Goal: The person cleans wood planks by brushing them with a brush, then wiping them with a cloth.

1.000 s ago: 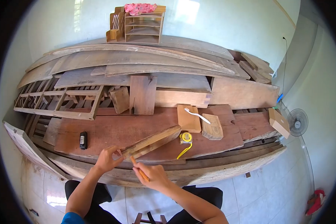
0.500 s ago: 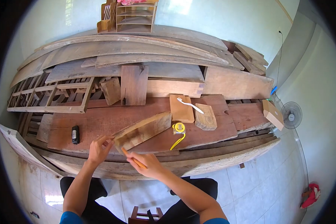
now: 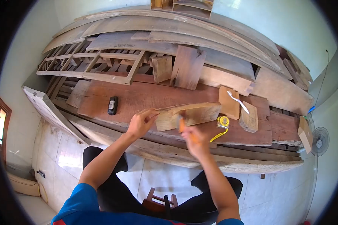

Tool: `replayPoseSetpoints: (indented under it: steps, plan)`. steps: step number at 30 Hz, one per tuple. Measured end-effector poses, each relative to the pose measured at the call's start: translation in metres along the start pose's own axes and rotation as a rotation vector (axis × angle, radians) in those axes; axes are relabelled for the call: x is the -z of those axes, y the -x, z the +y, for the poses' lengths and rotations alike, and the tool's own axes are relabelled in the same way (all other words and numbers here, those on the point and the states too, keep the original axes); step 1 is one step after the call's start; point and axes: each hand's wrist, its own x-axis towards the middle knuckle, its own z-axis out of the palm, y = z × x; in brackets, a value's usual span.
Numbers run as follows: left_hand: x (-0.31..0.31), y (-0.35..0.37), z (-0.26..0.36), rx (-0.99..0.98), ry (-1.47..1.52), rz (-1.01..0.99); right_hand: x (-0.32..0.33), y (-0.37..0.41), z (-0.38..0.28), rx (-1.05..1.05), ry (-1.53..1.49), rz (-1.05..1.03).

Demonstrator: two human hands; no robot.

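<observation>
A rough wooden block (image 3: 199,114) stands on its edge on the reddish-brown plank (image 3: 139,98). My left hand (image 3: 142,122) grips its left end, fingers at the upper corner. In my right hand (image 3: 196,140) is an orange-handled tool (image 3: 181,123), its head blurred against the block's near face. Right of the block lies a yellow tape measure (image 3: 223,121) with some tape pulled out. Behind that, a white toothbrush (image 3: 238,102) rests across a flat wooden piece (image 3: 229,108) and a smaller cut block (image 3: 248,119).
A black device (image 3: 112,105) lies on the plank at the left. Behind are a slatted wooden frame (image 3: 90,76), stacked long boards (image 3: 139,23) and an upright board (image 3: 188,67). A fan (image 3: 320,141) stands at the far right, a small stool (image 3: 159,202) between the knees.
The camera view has turned, shifting the scene right. My right hand and the orange-handled tool have moved from the block's left end to the middle of its near face.
</observation>
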Motion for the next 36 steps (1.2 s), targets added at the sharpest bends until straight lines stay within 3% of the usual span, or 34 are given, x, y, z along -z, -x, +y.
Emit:
replayPoseSetpoints:
  steps: [1,4,7,10,11,14,18,19,23,26,27,28,30,32,34,36]
  plan:
    - [-0.002,-0.002,-0.004,-0.043,-0.005,0.009,0.007,-0.006,-0.001,-0.166,-0.192,0.086]
    - [-0.006,-0.003,-0.011,-0.013,0.004,0.01,0.009,-0.004,-0.002,-0.227,-0.242,0.134]
    - [-0.007,-0.002,-0.014,0.101,0.003,-0.008,-0.002,0.004,-0.014,-0.108,-0.213,-0.06]
    - [-0.014,-0.003,-0.026,0.151,0.05,0.029,0.006,0.0,-0.015,-0.147,-0.148,-0.289]
    - [-0.017,-0.001,-0.031,0.159,0.073,0.047,0.006,-0.001,-0.003,-0.117,-0.225,-0.158]
    - [-0.015,0.0,-0.028,0.186,0.097,0.034,0.022,-0.026,-0.008,-0.335,-0.301,0.186]
    - [-0.019,-0.002,-0.032,0.191,0.146,0.025,0.007,-0.013,-0.014,-0.349,-0.505,-0.365]
    - [-0.021,-0.004,-0.037,0.174,0.158,0.034,0.005,-0.012,-0.013,-0.359,-0.5,-0.408]
    - [-0.017,-0.001,-0.033,0.199,0.122,0.039,0.025,-0.035,-0.001,-0.478,-0.422,0.031]
    - [-0.017,-0.001,-0.034,0.185,0.117,0.043,0.023,-0.026,0.008,-0.063,-0.185,-0.281]
    - [-0.018,0.0,-0.034,0.175,0.123,0.051,0.011,-0.016,0.005,-0.204,-0.437,-0.472]
    - [-0.019,0.001,-0.034,0.167,0.127,0.056,0.005,-0.011,0.001,-0.22,-0.355,-0.618]
    - [-0.019,0.0,-0.032,0.154,0.121,0.061,0.001,-0.01,-0.001,-0.155,-0.188,-0.556]
    - [-0.017,0.003,-0.024,0.158,0.119,0.079,0.012,-0.023,0.003,-0.105,-0.305,-0.271]
    - [-0.014,0.004,-0.017,0.074,0.1,0.084,0.027,-0.04,-0.003,-0.259,-0.32,0.023]
    - [-0.015,0.003,-0.019,0.045,0.116,0.091,0.019,-0.029,0.0,-0.234,-0.358,0.003]
